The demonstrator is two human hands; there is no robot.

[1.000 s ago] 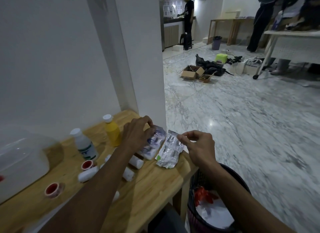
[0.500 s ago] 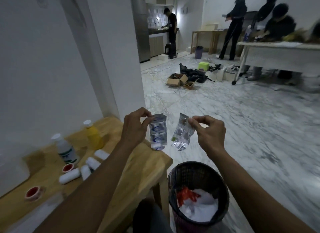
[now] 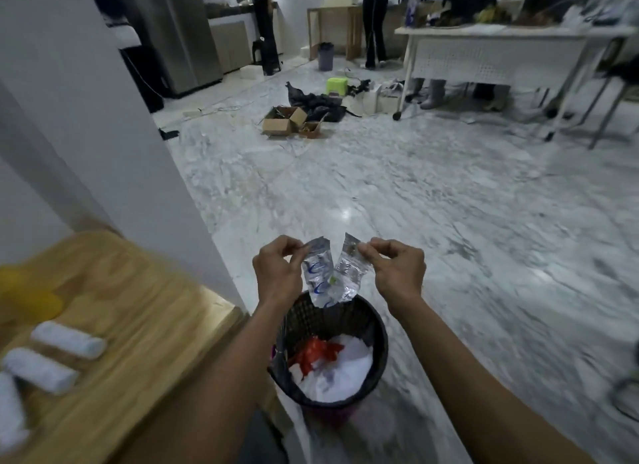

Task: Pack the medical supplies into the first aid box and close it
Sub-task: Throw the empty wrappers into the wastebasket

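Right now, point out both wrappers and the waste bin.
Left wrapper (image 3: 316, 278), head view, blue-printed middle.
Right wrapper (image 3: 349, 277), head view, crinkled clear middle.
Waste bin (image 3: 378, 320), head view, black mesh rim, right side.

Your shot's pretty dim overall, greyish indoor light, with the only real glare being a soft white reflection on the marble floor (image 3: 345, 214) around the middle of frame and a smaller sheen at 3 o'clock. Motion blur smears the wooden table (image 3: 138, 311) and the white rolls (image 3: 67, 341) at 8 o'clock into mush, and the floor streaks toward 4 o'clock too. You get wide-angle bending at the edges, so the white wall (image 3: 86, 125) at 10 o'clock leans hard, and the far room at 12 o'clock is dark and soft.
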